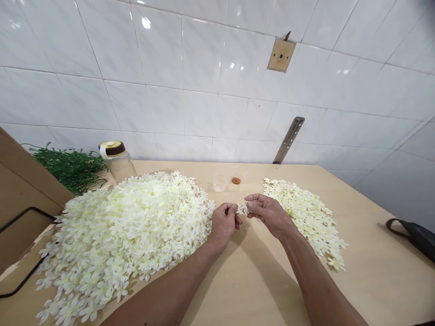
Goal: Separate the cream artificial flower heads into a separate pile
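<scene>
My left hand (pixel 225 221) and my right hand (pixel 267 212) meet over the middle of the table. Between their pinched fingertips is a small white artificial flower (pixel 242 208), partly covered by the fingers. Both hands appear to grip it. A large heap of cream-white artificial flowers (pixel 142 217) lies to the left of my left hand. Beyond my right wrist spreads a smaller, flatter pile of similar flowers (pixel 302 203). Just past the hands stand a small clear plastic cup (pixel 220 182) and a brown round object (pixel 235 180).
At the back left are a bottle with a yellow and brown lid (pixel 118 160) and green artificial foliage (pixel 70 167). A brown cardboard box (pixel 23 203) borders the left side. A black strapped item (pixel 414 235) lies at the right edge. A tiled wall (pixel 163 108) bounds the wooden table (pixel 374 262).
</scene>
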`<state>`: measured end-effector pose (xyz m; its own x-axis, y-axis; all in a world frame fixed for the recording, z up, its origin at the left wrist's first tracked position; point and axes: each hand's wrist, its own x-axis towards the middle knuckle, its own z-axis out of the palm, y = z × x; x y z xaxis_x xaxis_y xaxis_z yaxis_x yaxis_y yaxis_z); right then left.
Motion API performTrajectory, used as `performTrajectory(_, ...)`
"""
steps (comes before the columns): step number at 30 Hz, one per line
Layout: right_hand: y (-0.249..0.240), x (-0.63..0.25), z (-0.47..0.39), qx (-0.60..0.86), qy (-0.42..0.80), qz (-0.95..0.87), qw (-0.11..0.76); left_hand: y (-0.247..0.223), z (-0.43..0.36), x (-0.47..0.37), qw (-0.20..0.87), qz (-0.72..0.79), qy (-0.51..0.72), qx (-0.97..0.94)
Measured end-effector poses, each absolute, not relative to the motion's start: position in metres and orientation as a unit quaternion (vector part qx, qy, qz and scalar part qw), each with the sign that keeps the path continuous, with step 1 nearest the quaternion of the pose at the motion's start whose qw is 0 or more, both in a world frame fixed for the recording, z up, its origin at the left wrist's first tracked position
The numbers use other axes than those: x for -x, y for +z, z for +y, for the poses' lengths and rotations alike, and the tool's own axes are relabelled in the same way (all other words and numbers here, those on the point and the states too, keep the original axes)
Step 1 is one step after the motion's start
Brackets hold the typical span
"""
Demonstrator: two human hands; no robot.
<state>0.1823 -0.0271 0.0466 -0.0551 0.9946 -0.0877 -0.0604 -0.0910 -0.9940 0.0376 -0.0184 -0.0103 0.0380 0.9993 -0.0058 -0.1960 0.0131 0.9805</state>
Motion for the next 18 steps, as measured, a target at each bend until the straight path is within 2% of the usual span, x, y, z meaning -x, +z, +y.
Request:
performTrajectory(11, 0.058, -0.180, -0.027, 0.512, 0.498, -0.516, 0.473, -0.014, -0.026, -0.041, 0.506, 0.495, 0.504, -0.495)
performTrajectory(15, 0.073, -0.153, -0.023, 0.488, 0.506, -0.579, 0.411, -0.020, -0.025, -0.044, 0.483, 0.503, 0.492, -0.522)
performTrajectory(18, 0.083, -0.115, -0.018, 0.440, 0.516, -0.655, 0.333, -0.027, -0.018, -0.049, 0.515, 0.481, 0.525, -0.477)
